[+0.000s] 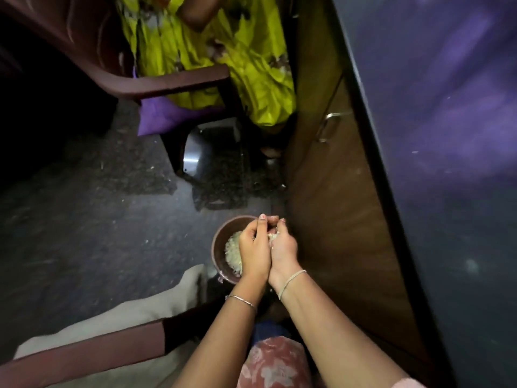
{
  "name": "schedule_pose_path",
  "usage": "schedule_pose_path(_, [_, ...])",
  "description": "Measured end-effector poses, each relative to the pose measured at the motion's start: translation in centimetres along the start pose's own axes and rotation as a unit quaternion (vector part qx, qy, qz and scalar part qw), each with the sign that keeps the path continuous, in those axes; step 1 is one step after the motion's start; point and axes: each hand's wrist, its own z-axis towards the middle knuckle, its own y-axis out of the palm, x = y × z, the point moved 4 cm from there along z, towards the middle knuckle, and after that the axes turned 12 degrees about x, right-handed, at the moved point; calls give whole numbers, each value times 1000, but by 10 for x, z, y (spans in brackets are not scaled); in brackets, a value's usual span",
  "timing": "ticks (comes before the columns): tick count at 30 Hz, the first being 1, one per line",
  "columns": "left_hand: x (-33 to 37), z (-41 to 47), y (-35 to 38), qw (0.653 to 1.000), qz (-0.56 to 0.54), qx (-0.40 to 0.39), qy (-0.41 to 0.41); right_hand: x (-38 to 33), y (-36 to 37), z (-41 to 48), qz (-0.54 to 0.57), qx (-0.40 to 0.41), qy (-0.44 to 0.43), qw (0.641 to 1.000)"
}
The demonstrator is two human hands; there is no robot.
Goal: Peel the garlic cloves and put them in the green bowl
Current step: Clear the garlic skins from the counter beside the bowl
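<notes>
Brown round bowl (216, 243) sits on the dark floor (84, 233), holding a pale heap of garlic pieces (233, 250); skins or cloves, I cannot tell. Over its right rim the left hand (251, 252) and right hand (284, 250) press side by side, fingers of both curled round a pale bit of garlic (275, 236) between them. Wooden cabinet (335, 219) stands alongside.

Our left hand (253, 249) and right hand (283, 249) touch side by side, fingers curled round a small pale clump of garlic (274, 236) between them. Directly beneath the left hand: round brown bowl (219, 236) holding pale garlic scraps (233, 252). Just right of the right hand: brown wooden cabinet (330, 219).
</notes>
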Motion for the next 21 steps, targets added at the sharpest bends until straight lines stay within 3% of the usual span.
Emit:
schedule_pose_path(6, [-111,92,-18,986,11,80,-146,81,39,88,-38,16,89,995])
schedule_pose_path(10, [-169,124,-28,944,-63,152,-286,127,55,136,-43,38,126,990])
schedule_pose_path(15, [-218,142,-33,894,-120,153,-402,165,66,181,-26,55,202,978])
schedule_pose_path(18, [-229,149,-38,872,-152,161,-437,171,65,189,-29,62,209,975])
schedule_pose_path(21, [-234,154,-43,872,-151,165,-436,167,56,188,-56,76,187,978])
